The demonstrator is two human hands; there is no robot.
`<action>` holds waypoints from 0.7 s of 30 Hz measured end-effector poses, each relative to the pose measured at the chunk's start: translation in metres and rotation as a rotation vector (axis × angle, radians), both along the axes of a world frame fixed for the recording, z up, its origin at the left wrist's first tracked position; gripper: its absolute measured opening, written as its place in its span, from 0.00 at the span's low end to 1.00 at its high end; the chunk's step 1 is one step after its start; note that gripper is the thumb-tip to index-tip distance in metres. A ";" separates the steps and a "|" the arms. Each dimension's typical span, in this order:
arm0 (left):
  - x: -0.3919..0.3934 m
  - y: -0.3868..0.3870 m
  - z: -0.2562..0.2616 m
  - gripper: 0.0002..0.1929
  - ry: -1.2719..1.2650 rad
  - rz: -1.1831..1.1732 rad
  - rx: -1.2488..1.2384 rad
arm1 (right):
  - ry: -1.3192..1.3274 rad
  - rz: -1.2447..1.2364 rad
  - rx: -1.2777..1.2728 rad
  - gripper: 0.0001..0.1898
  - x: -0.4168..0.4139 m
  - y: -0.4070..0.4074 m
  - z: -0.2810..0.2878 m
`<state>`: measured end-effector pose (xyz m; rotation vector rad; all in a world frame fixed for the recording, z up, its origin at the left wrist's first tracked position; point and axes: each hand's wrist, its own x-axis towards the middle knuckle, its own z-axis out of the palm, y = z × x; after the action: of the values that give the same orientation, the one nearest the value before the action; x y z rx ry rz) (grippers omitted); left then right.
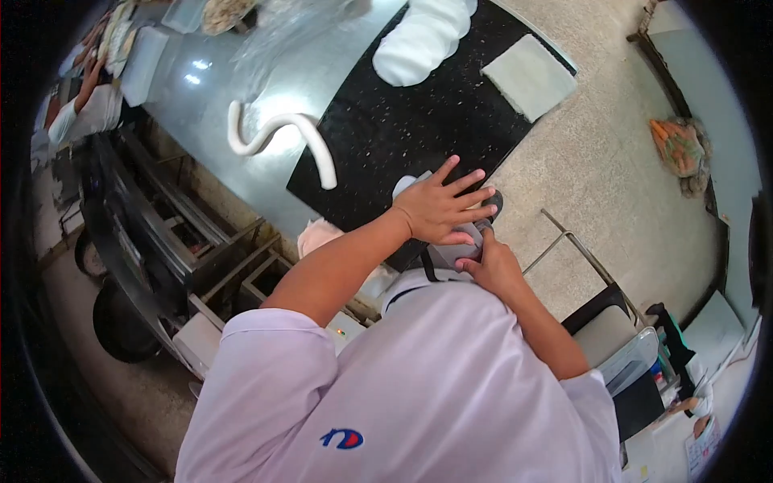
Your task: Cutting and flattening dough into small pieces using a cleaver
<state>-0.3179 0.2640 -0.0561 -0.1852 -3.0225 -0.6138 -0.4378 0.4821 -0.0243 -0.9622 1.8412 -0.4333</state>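
My left hand (pixel 444 202) is palm down with its fingers spread, over a flat grey blade-like tool (pixel 456 249) near the corner of a black speckled board (pixel 362 151). My right hand (pixel 495 259) is closed around the tool beside its dark rounded end (pixel 496 202); most of the grip is hidden. A thin white round sheet (pixel 404 184) peeks out above my left wrist. A white dough rope (pixel 266 137) lies curved from the metal tabletop (pixel 211 115) onto the board. Overlapping white round sheets (pixel 416 48) lie farther up, left of a folded pale cloth (pixel 531 77).
A pinkish cloth (pixel 317 236) lies at the table edge, left of my forearm. Dark pans (pixel 124 320) and metal racks stand at left. At right are a metal-framed chair or stand (pixel 574 235) and a bag of carrots (pixel 679 148). Other people work at upper left and lower right.
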 end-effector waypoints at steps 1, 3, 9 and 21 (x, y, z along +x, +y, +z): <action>-0.001 0.005 0.010 0.37 0.008 -0.015 -0.004 | -0.008 -0.003 0.015 0.34 -0.005 -0.013 0.011; -0.020 -0.020 0.025 0.37 -0.063 0.047 -0.159 | 0.101 0.070 0.155 0.34 -0.026 -0.051 0.034; -0.035 -0.063 0.007 0.37 -0.003 0.194 -0.157 | 0.211 0.151 0.093 0.33 -0.049 -0.094 0.022; -0.057 -0.040 0.002 0.35 0.095 0.210 -0.159 | 0.161 0.194 0.088 0.33 -0.091 -0.092 0.017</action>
<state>-0.3753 0.2243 -0.0542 0.0941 -2.9443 -0.3382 -0.5284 0.3905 -0.0069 -1.1296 1.8710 -0.1590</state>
